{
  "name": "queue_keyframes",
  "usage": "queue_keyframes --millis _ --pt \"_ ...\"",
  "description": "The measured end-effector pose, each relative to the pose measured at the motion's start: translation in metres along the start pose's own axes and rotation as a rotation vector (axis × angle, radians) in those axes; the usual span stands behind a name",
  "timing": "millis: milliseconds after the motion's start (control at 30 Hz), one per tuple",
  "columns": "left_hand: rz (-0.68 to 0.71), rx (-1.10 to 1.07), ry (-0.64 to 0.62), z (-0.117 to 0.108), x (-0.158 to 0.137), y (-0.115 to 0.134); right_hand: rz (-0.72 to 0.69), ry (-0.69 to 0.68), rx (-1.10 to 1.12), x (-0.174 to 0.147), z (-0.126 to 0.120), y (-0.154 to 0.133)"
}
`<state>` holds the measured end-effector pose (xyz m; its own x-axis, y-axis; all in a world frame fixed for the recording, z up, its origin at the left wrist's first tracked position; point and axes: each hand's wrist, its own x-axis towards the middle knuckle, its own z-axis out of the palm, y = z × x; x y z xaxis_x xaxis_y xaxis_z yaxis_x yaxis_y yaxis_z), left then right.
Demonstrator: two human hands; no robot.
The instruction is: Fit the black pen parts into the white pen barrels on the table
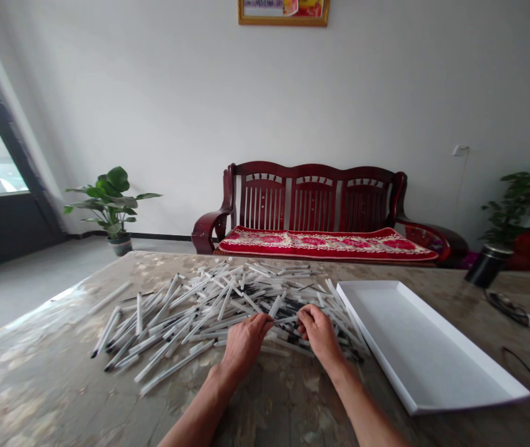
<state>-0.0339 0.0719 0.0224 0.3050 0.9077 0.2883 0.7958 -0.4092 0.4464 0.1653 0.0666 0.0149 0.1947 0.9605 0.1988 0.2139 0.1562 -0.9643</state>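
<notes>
A white-barrelled pen (285, 321) runs level between my two hands, above the near side of a loose heap. My left hand (245, 335) is closed, pinching its left end between thumb and fingers. At the other end, my right hand (317, 331) is also closed on the pen with a fingertip grip. The pen's ends are hidden by my fingers. Around and beyond both hands lies the heap of pens (195, 316), pale translucent barrels with black parts, pointing every which way. Thin black pieces show among them near the middle.
A shallow white tray (404, 391) stands right of the heap on the patterned tabletop (107, 410). Farther right are a black canister (487, 266) and a dark cable (507, 308). Behind the table stands a red wooden bench (314, 205); a potted plant (116, 202) is at left.
</notes>
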Motion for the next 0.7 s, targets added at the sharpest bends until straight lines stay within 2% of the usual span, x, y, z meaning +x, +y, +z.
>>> queue_keyframes --millis 133,267,433,533,700 --pt "-0.089 -0.055 -0.027 -0.002 0.002 -0.004 -0.129 0.016 -0.013 0.003 -0.007 0.0" --pt "-0.147 -0.105 -0.024 -0.005 0.003 -0.01 -0.193 0.085 -0.026 0.01 -0.014 0.01" --pt "-0.072 -0.167 0.033 0.0 0.002 -0.011 -0.296 0.153 -0.227 0.011 -0.014 0.018" --pt "-0.026 -0.169 0.053 0.003 0.001 -0.01 -0.36 0.128 -0.27 0.007 -0.012 0.012" --pt "0.008 -0.187 0.061 0.004 -0.001 -0.009 -0.291 0.061 -0.244 0.001 -0.006 0.004"
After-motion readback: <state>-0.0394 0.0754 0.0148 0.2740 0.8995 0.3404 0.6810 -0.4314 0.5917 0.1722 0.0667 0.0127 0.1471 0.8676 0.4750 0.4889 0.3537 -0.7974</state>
